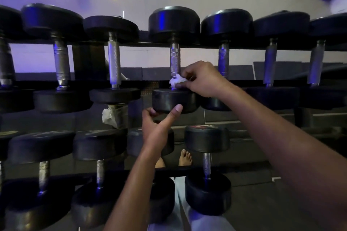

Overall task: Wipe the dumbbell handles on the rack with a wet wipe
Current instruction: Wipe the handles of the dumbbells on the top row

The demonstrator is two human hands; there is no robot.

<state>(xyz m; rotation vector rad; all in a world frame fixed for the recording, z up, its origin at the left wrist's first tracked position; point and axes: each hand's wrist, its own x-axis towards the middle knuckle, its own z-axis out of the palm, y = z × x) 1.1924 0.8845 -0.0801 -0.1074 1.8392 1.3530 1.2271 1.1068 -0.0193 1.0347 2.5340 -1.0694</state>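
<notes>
Wipe crumpled white against knurled handle

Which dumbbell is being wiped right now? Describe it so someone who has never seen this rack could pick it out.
Look at the upper row of the rack, near its middle. The dumbbell there has a knurled metal handle, with the right hand pressing a white wet wipe against its lower end. It is the only one touched: the left hand grips its near black head from below.
</notes>
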